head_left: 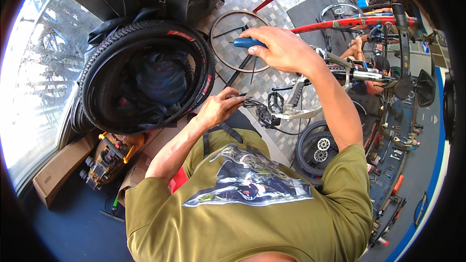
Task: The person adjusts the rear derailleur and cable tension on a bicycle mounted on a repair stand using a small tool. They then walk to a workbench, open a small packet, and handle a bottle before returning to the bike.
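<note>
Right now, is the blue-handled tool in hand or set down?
In hand. The right hand grips the blue-handled tool, held up apart from the left hand, which is at the dark cables.

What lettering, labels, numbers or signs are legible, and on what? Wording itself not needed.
Dark panel: large white lettering below a red logo patch, partly legible.
Knobby black tyre: white lettering on red sidewall labels, small, tilted.
Cardboard box: small mark, too small to read.
Red bicycle tube: markings, too small.
Blue-handled tool in the right hand: none legible.
</note>
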Tool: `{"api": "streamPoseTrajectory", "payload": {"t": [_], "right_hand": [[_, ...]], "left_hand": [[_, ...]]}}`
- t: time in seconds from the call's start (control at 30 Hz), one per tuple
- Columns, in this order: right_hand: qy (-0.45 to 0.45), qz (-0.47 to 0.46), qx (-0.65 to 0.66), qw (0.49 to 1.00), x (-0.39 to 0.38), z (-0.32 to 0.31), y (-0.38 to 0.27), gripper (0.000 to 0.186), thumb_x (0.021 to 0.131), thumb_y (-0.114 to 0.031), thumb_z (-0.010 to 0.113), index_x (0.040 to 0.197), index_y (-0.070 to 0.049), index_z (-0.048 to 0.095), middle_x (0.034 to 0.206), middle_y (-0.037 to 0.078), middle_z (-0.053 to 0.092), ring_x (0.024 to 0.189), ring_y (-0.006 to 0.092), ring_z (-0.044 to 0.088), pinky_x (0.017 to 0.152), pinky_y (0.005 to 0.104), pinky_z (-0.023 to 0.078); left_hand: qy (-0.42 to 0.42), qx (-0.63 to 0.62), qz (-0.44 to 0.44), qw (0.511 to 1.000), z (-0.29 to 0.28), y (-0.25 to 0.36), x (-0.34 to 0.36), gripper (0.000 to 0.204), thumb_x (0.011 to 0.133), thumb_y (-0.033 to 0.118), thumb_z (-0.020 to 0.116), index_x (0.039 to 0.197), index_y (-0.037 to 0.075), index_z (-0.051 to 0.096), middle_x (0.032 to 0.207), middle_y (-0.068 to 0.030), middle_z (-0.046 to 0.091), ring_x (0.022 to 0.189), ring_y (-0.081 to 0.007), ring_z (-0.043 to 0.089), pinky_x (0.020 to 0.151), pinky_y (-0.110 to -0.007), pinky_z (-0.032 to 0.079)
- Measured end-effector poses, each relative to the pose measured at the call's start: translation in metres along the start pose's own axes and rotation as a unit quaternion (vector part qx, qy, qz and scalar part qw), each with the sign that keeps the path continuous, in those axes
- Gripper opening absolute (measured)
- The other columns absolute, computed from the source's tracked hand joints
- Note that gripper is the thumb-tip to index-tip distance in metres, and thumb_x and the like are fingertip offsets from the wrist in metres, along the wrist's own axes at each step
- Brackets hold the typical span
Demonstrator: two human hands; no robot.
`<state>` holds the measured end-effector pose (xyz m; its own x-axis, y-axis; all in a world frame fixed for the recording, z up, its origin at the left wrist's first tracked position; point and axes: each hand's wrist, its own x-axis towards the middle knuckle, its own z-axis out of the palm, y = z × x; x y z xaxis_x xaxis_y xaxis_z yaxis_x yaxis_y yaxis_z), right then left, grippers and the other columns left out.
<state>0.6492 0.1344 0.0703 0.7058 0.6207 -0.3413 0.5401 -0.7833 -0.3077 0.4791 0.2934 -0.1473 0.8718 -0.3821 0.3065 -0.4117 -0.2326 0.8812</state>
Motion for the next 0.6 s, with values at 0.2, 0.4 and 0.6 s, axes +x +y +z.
{"api": "streamPoseTrajectory", "payload": {"t": [0.2,0.4,0.6], "right_hand": [[-0.041,0.02,-0.009,0.999,-0.002,-0.002,-0.012,0.039,0.102,-0.027,0.068,0.137,-0.012,0.063,0.12,0.019,0.073,0.113,0.0401,0.068,0.097,0.05,0.052],[-0.027,0.006,0.001,1.0,-0.005,0.001,-0.015,0.037,0.102,-0.027,0.068,0.136,-0.012,0.063,0.119,0.019,0.073,0.113,0.0408,0.068,0.095,0.0502,0.053],[-0.034,0.022,-0.002,0.999,-0.01,-0.002,-0.021,0.037,0.101,-0.028,0.069,0.134,-0.012,0.063,0.118,0.018,0.074,0.112,0.0407,0.069,0.094,0.0502,0.053]], "left_hand": [[0.003,0.015,0.013,1.0,-0.001,0.004,-0.001,0.034,0.091,0.008,0.076,0.125,0.013,0.074,0.111,-0.0084,0.065,0.076,-0.0309,0.073,0.065,-0.043,0.06],[-0.019,0.052,0.038,0.998,-0.004,0.004,0.001,0.031,0.092,0.008,0.073,0.123,0.01,0.074,0.107,-0.0097,0.065,0.071,-0.0322,0.071,0.062,-0.045,0.057],[-0.04,0.069,0.039,0.996,-0.007,0.007,0.0,0.03,0.093,0.01,0.072,0.122,0.01,0.074,0.104,-0.0092,0.064,0.071,-0.0322,0.071,0.06,-0.045,0.056]]}}
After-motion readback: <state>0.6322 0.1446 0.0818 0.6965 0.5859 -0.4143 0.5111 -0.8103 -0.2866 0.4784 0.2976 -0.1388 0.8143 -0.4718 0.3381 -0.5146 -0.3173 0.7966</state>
